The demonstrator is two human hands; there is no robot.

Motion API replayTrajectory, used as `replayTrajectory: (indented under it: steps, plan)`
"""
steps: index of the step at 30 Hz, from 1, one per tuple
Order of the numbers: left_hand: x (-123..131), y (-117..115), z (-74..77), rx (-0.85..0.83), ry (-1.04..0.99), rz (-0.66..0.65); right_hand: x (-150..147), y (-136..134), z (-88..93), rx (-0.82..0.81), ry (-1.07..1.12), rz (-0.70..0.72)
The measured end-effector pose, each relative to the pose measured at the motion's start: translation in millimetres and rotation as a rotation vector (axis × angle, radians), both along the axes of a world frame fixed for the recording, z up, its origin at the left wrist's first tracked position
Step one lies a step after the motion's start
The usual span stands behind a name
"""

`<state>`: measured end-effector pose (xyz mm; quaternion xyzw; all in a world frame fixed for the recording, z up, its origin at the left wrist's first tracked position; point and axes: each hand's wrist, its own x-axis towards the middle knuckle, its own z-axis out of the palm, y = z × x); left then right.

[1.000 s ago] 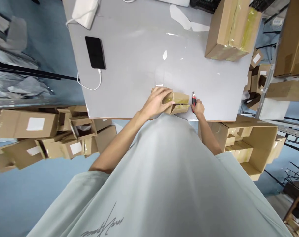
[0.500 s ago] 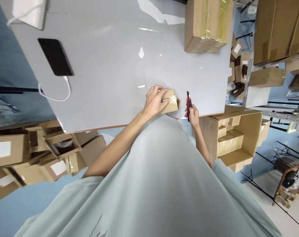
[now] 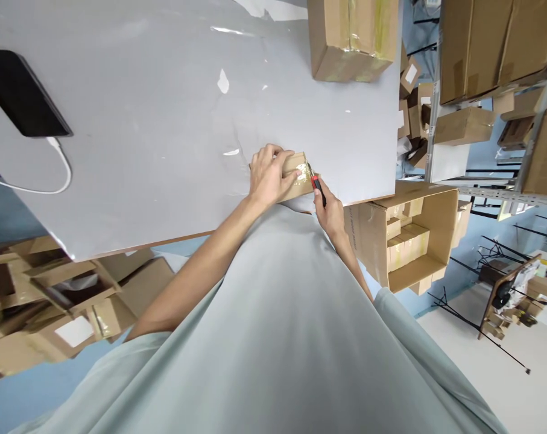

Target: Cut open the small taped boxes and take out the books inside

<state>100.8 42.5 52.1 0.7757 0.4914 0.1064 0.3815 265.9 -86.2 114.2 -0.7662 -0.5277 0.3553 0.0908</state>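
Observation:
A small taped cardboard box (image 3: 297, 166) lies at the near edge of the grey table (image 3: 164, 120). My left hand (image 3: 268, 176) is closed over its left side and top, pressing it down. My right hand (image 3: 330, 212) grips a red and black utility knife (image 3: 317, 188). The knife's tip touches the tape on the box's right end.
A larger taped carton (image 3: 352, 37) stands at the table's far right. A black phone (image 3: 22, 93) with a white cable (image 3: 51, 175) lies at the left. An open carton of small boxes (image 3: 409, 238) sits on the floor at right. Piled boxes (image 3: 51, 295) lie at left, shelves with cartons (image 3: 490, 66) at right.
My right hand has brought the knife leftward from beside the box until its tip meets the box's taped end. My left hand has stayed on the box. The view has shifted right.

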Motion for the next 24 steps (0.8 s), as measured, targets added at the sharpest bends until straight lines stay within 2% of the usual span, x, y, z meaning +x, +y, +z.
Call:
replayTrajectory:
  steps: [3,9,13,17,21,24]
  plan:
    - [0,0,-0.1,0.010,-0.016,0.003,-4,5,-0.4,0.004,-0.042,-0.117]
    - [0,0,-6.1,0.036,-0.054,0.014,-12,8,2.0,0.002,-0.075,-0.085]
    - [1,-1,-8.9,0.066,-0.047,0.002,-20,8,-0.2,-0.028,-0.154,-0.139]
    - [1,-3,-8.7,0.071,-0.055,-0.003,-28,9,-0.8,0.011,-0.184,-0.162]
    - [0,-5,-7.1,0.045,-0.070,-0.009,-34,14,3.1,-0.060,-0.243,-0.142]
    - [-1,-5,-5.6,0.022,-0.080,-0.016,-37,17,-1.0,-0.058,-0.253,-0.185]
